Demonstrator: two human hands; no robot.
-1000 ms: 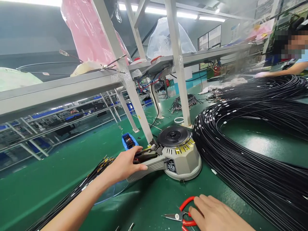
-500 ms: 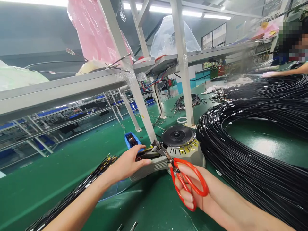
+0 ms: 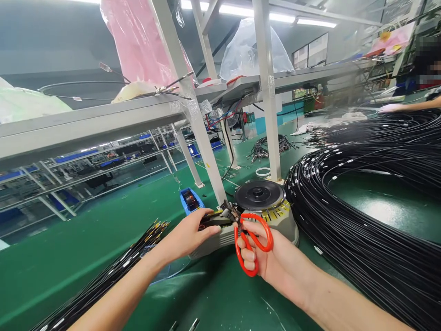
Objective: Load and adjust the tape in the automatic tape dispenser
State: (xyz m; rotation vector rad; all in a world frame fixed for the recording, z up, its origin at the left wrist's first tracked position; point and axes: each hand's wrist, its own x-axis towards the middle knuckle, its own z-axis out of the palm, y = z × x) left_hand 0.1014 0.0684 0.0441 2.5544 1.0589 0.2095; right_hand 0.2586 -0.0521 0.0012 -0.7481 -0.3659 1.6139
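Observation:
A grey round tape dispenser machine [image 3: 275, 216] with a black disc on top stands on the green table [image 3: 86, 248]. My left hand [image 3: 188, 234] rests on its front outlet arm, fingers on the dark top of that part. My right hand [image 3: 267, 255] grips red-handled scissors [image 3: 250, 241], whose blades point up-left at the machine's outlet, next to my left fingertips. The blade tips are small and partly hidden against the machine.
A big coil of black cables [image 3: 361, 220] with white markers fills the right side. A bundle of black wires [image 3: 113, 271] lies at lower left. A blue holder [image 3: 189, 200] sits behind the machine, by slanted rack posts [image 3: 196, 119]. Another person's arm [image 3: 409, 107] reaches in far right.
My right hand picked the scissors up off the table and brought them up-left to the machine's outlet. My left hand stayed on the machine.

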